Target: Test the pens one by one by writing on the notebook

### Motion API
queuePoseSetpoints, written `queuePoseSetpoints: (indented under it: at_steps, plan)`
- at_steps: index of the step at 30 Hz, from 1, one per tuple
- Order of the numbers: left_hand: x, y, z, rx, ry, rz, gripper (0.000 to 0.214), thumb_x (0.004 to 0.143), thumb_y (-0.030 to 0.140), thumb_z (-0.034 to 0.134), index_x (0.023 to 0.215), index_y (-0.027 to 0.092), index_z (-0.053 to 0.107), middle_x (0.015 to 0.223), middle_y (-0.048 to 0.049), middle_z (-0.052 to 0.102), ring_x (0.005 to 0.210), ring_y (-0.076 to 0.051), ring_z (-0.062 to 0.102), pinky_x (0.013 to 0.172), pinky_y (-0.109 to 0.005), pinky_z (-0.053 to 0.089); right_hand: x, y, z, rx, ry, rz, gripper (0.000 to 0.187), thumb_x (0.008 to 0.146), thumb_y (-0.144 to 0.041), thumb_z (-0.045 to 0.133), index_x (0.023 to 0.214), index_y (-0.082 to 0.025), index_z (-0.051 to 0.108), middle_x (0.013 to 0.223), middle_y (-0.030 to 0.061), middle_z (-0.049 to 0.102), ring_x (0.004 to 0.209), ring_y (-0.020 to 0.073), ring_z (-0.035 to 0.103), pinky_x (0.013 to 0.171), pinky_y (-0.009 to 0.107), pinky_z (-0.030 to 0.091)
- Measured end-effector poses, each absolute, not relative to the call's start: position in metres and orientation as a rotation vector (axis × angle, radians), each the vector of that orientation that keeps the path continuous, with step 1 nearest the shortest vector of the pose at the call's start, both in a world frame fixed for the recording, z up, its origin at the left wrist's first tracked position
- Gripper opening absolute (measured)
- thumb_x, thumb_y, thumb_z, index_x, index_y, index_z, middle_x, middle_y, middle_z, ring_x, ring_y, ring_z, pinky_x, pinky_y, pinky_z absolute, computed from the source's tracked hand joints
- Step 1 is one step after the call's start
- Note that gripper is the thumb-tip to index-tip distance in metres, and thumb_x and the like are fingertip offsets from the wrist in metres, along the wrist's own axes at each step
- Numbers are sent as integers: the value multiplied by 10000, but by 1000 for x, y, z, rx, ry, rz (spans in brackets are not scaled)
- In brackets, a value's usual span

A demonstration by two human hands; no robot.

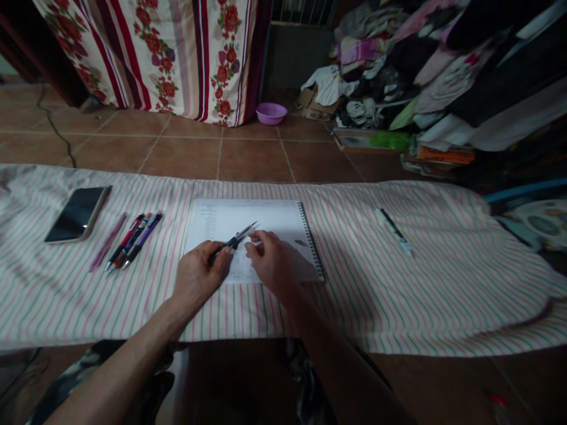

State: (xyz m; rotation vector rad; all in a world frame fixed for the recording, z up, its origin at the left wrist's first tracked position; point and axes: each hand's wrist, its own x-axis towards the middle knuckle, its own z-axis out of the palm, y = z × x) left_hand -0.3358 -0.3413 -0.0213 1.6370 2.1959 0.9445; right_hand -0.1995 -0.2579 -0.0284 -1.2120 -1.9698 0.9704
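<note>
My left hand [204,268] is closed round a dark pen [233,242], whose thin pointed end slants up to the right above the page. Close to that end is my right hand [270,260], its fingers curled and the thumb and forefinger apart, with nothing clearly visible between them. Under both hands lies a spiral notebook [283,215], open at a pale page with faint writing along its left and lower parts. A small dark piece [301,242] rests on the page near the black coil; its kind is too small to make out.
Several pens [135,239] lie side by side on the left, with a pinkish pen [107,242] and a phone [78,215] beyond them. Another pen [394,231] is on the striped cloth [354,295] at right. A purple basin [271,113] stands on the tiled floor.
</note>
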Motion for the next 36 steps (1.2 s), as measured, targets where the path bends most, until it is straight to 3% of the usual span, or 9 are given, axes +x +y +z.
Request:
queuePoseSetpoints:
  at_steps: [6,10,15,36]
  plan:
    - [-332,-340,-22,1627,2206,937,326,857,409,441,891,171,663,794,-51,677,713,-182,625,657,-297,471,-196,-258,-34,-1138,-1744,1257,172,812,-291,472,893,-182,576,883,53,616,572,102,635,447,196,517]
    - [-330,-340,-20,1636,2199,920,337,864,405,428,895,166,664,789,-56,675,723,-185,625,641,-294,466,-192,-256,-38,-1169,-1523,1401,207,781,-330,501,887,-172,585,762,15,611,548,99,626,433,192,519]
    - [-328,-339,-20,1666,2199,880,333,864,405,430,909,172,665,804,-59,681,736,-194,632,645,-302,469,-186,-254,-33,-1190,-1243,1573,246,710,-366,580,851,-167,613,754,2,596,568,94,613,431,190,511]
    - [-332,-342,-23,1836,2095,875,330,880,402,421,910,168,651,807,-48,659,746,-172,623,655,-269,464,-183,-254,-15,-1233,-1019,1731,295,602,-397,699,798,-180,669,703,-12,617,619,86,563,449,157,418]
